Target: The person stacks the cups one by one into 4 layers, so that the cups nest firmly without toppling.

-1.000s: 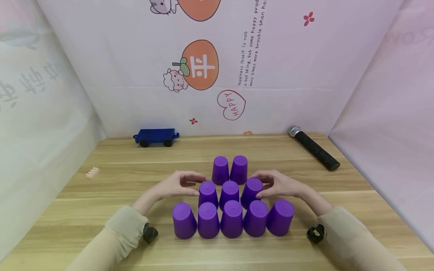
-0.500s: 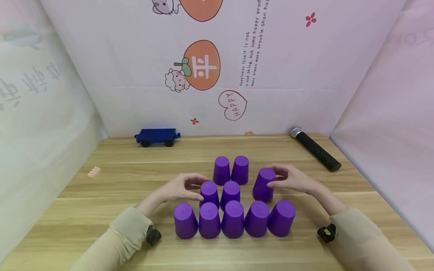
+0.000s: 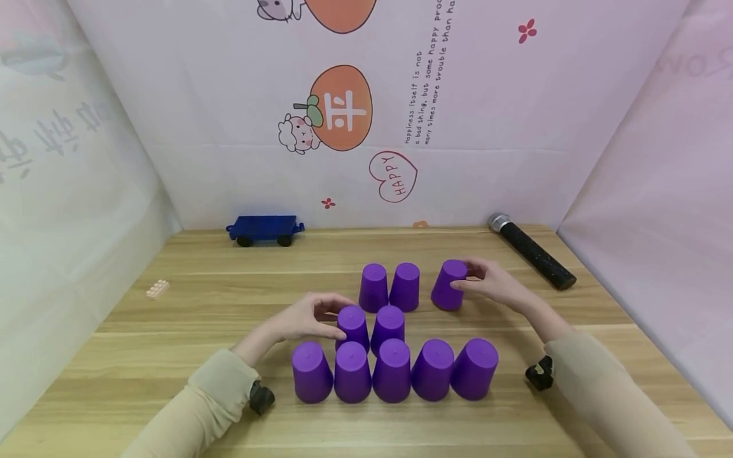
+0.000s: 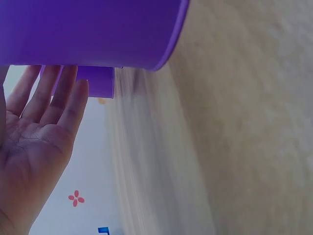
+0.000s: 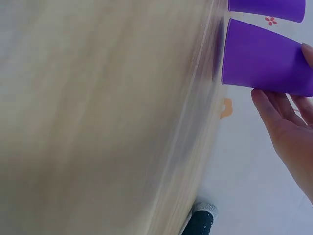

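My right hand [image 3: 489, 280] holds a purple cup [image 3: 448, 286] upside down, thumb in front and fingers behind. This cup is to the right of the two back-row cups, with a gap between. Whether its rim touches the table I cannot tell. The left hand [image 3: 309, 318] has its thumb and fingers around the left purple cup [image 3: 352, 321] of the middle row; in the left wrist view its fingers [image 4: 63, 103] pass partly behind a cup. Beside that cup stands another middle-row cup [image 3: 388, 327]. Several upside-down cups [image 3: 392, 372] form the front row.
Two purple cups [image 3: 389, 289] stand at the back. A blue toy wagon [image 3: 265, 229] is at the far left, a black microphone [image 3: 532, 251] at the far right. A small pale toy brick [image 3: 158, 289] lies on the left of the wooden table [image 3: 229, 273].
My right hand has taken the right cup out of the middle row and carried it right and back, level with the back row. The left hand has closed in slightly on its cup.
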The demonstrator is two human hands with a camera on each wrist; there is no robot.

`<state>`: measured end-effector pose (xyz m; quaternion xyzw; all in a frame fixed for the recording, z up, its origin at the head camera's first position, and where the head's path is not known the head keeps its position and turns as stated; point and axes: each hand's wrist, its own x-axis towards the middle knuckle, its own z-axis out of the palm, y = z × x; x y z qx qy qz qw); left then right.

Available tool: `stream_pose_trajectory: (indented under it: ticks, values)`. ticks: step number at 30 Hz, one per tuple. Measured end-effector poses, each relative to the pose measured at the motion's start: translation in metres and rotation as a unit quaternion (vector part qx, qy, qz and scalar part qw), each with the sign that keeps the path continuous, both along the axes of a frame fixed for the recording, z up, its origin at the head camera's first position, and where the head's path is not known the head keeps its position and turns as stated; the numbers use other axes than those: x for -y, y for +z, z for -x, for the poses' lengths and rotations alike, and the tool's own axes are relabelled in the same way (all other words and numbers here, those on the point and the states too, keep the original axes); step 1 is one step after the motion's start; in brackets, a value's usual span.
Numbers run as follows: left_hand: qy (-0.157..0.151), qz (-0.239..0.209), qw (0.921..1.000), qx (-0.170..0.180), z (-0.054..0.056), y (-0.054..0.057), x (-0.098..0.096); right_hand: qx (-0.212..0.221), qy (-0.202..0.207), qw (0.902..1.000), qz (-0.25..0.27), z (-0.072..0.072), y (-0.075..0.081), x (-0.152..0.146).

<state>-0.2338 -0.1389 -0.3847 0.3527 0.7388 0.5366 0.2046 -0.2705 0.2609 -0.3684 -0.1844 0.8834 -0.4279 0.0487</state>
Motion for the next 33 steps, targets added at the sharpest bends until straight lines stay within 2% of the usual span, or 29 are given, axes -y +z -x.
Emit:
stream_pose_trajectory:
  ticks: [11,22,33]
  values:
    - [0.002,0.007,1.0000,-0.007,0.001,-0.001,-0.002,0.016,0.046,0.9980,0.039,0.006,-0.007,0.014]
    - [0.003,-0.002,0.9999,0.010,0.003,-0.001,-0.004,0.029,0.054,0.9973,0.041,0.007,-0.007,0.018]
    - [0.005,0.000,1.0000,0.006,0.003,-0.001,-0.006,0.034,0.045,0.9976,0.039,0.005,-0.008,0.018]
